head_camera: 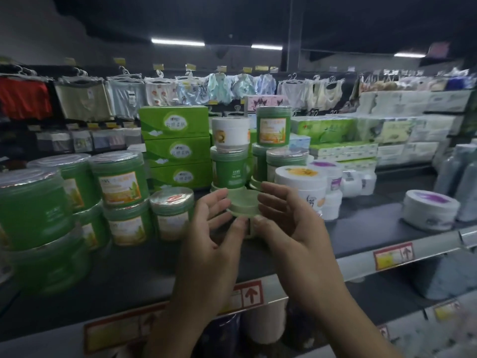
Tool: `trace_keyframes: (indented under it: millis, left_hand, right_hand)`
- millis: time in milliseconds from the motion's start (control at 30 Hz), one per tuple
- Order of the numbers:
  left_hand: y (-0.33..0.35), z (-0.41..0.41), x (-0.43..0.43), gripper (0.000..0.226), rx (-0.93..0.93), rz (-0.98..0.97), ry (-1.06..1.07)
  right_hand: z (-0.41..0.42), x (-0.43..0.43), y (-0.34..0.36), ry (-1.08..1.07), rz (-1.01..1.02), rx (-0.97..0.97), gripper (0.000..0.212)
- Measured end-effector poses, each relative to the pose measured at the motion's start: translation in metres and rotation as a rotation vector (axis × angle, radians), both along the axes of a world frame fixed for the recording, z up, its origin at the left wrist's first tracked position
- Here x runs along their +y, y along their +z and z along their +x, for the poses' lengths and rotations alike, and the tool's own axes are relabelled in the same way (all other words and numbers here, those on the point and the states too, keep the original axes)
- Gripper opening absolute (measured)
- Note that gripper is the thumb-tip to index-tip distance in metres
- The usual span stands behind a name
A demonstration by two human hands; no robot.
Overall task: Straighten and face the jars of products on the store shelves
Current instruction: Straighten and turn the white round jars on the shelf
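Stacked green jars (120, 182): stood two high at the left, labels toward the aisle, seemingly already faced.
Left hand (214, 228): its fingers curled round the jar's left side and its thumb pressed the front, a hold suited to turning it.
Pale green jar (244, 202): was held between both hands over the shelf (387, 223), before the middle stack. It was low and round with a plain flat lid; its label was perhaps hidden behind the thumbs.
Right hand (286, 218): gripped the right side, mirroring the left.
White jars (300, 187): stood just right, lids orange-printed.
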State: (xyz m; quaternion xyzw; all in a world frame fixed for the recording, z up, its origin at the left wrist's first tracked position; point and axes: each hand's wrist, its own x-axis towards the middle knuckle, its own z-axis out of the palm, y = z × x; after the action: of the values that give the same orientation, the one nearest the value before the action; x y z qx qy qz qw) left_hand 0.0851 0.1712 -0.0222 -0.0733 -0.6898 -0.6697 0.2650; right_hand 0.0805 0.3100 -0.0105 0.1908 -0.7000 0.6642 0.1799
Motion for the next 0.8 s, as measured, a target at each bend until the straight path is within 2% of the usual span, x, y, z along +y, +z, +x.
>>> trace_keyframes:
  millis: [133,467,633,800]
  left_hand:
    - [0.003,-0.010,0.023,0.044,-0.020,-0.031,0.023]
    - [0.015,-0.045,0.062,0.054,-0.061,-0.101,0.049]
    - [0.015,-0.055,0.075,0.067,-0.062,-0.074,0.027]
    - [0.017,-0.064,0.078,0.058,-0.047,-0.048,0.006]
  right_hand:
    - [-0.003,0.030,0.010,-0.020,-0.020,0.026,0.040]
    - [-0.033,0.093,0.012,-0.306,-0.007,0.112,0.049]
    - [-0.057,0.108,0.006,-0.270,0.074,0.053,0.053]
    - [-0.075,0.111,0.004,-0.162,0.089,-0.007,0.057]
